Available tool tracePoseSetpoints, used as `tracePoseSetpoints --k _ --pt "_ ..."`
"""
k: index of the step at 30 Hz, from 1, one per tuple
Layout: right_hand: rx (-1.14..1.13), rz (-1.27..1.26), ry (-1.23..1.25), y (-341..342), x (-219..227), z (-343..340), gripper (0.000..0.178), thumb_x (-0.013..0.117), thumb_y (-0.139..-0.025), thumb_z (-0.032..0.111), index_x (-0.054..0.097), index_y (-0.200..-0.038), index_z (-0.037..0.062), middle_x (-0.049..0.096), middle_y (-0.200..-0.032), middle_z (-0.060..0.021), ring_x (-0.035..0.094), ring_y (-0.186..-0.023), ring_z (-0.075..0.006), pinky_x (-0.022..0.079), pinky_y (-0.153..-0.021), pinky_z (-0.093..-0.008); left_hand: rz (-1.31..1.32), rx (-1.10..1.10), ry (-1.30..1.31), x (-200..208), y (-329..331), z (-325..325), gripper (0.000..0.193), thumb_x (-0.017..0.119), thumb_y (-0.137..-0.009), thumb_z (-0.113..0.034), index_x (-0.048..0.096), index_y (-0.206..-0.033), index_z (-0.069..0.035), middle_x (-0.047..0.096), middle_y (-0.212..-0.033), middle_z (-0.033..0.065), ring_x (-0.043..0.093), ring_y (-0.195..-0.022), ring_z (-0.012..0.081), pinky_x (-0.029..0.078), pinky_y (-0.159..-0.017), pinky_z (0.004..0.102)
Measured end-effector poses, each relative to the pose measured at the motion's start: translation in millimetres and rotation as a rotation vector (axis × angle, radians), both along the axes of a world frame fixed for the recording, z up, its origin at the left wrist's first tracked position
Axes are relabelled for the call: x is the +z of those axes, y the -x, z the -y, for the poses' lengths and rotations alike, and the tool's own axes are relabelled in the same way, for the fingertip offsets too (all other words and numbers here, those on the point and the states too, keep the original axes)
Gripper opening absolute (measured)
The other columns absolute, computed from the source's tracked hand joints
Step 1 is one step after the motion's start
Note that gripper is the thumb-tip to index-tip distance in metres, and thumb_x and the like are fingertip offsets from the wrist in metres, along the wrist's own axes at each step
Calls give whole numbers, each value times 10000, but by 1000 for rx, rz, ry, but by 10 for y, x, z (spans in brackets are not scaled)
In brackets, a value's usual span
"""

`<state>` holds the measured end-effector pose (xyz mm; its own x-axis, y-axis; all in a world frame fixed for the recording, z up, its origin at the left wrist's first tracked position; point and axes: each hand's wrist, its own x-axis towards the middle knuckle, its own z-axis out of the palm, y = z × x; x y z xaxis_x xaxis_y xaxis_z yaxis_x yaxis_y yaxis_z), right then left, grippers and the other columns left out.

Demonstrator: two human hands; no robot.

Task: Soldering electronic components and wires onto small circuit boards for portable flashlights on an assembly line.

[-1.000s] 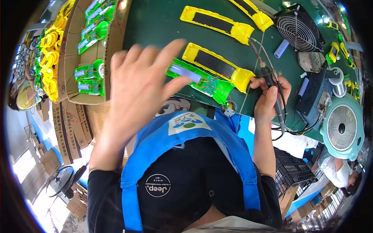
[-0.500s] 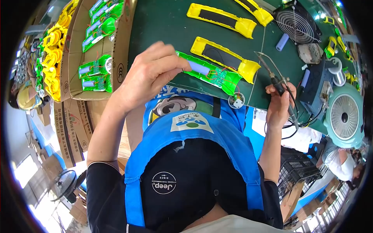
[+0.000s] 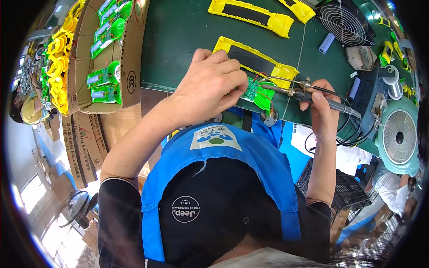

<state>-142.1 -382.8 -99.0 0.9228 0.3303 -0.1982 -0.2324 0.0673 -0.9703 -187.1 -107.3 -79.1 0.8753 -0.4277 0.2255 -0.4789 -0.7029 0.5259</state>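
Observation:
My right hand (image 3: 322,105) grips a soldering iron (image 3: 328,102) by its dark handle, with a thin metal tube running along its shaft. The iron's tip reaches over a green circuit board (image 3: 253,91) with red wires, which sits in a bright green plastic housing (image 3: 264,102) at the table's near edge. My left hand (image 3: 212,85) covers the housing's left part, its fingers pinched together beside the board. Whatever is between those fingertips is hidden. A round metal piece (image 3: 269,118) hangs at the housing's right end. Just behind lies a yellow plastic frame (image 3: 286,76) with a dark inset.
More yellow frames (image 3: 279,24) lie farther back on the green table (image 3: 178,40). At left, a cardboard box (image 3: 130,67) holds several green housings with batteries. On the right are a loose battery (image 3: 326,43), a black fan (image 3: 342,22), a blue-grey soldering station (image 3: 366,96) and a pale green fan (image 3: 399,134).
My left hand has moved right, from the housing's left end to beside the board, hiding the blue battery. The soldering iron has swung down and left, its tip now over the board.

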Motion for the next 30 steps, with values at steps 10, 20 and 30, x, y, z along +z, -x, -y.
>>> tracePoseSetpoints --k 10,20,30 --pt "153 16 86 -61 59 -11 245 665 -818 156 568 -935 -37 635 -778 -92 637 -636 -125 500 -627 -220 -92 79 -51 24 -18 38 107 657 -714 -60 570 -756 -105 518 -738 18 522 -791 201 352 -832 370" --pt "189 69 133 -26 54 -27 232 670 -826 155 571 -926 -31 639 -784 -91 648 -648 -118 521 -623 -219 -81 45 -43 17 -38 22 121 661 -705 -47 557 -738 -99 519 -727 17 527 -762 197 354 -837 380" --pt "6 29 0 50 -60 75 308 678 -801 203 549 -946 -35 643 -774 -111 644 -621 -174 516 -737 -293 -84 42 -53 25 -46 32 126 665 -696 -46 556 -733 -98 521 -718 16 533 -749 198 356 -833 383"
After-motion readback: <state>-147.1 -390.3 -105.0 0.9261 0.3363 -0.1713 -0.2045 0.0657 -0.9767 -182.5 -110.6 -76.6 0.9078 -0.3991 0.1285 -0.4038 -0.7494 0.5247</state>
